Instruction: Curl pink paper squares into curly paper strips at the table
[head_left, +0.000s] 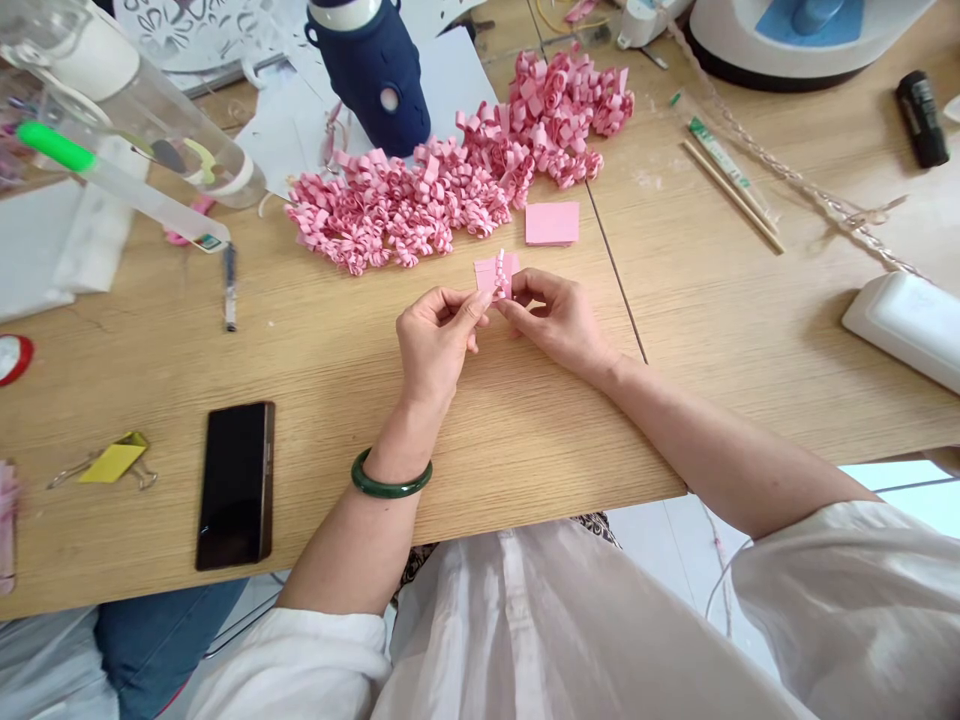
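Note:
My left hand (437, 335) and my right hand (553, 316) meet over the middle of the wooden table (315, 350). Both pinch a small pink paper piece (496, 273) with cut strips, some of them curled. The left wrist wears a green bangle (390, 482). Just beyond the hands lies a flat stack of pink paper squares (552, 222). Behind it spreads a long heap of curled pink paper pieces (457, 165).
A black phone (235, 484) and a yellow binder clip (112, 460) lie at the near left. A pen (229, 285), a clear bottle (135, 105) and a navy bottle (375, 70) stand farther back. Chopsticks (731, 190), a white case (904, 325) and a black cylinder (921, 118) lie right.

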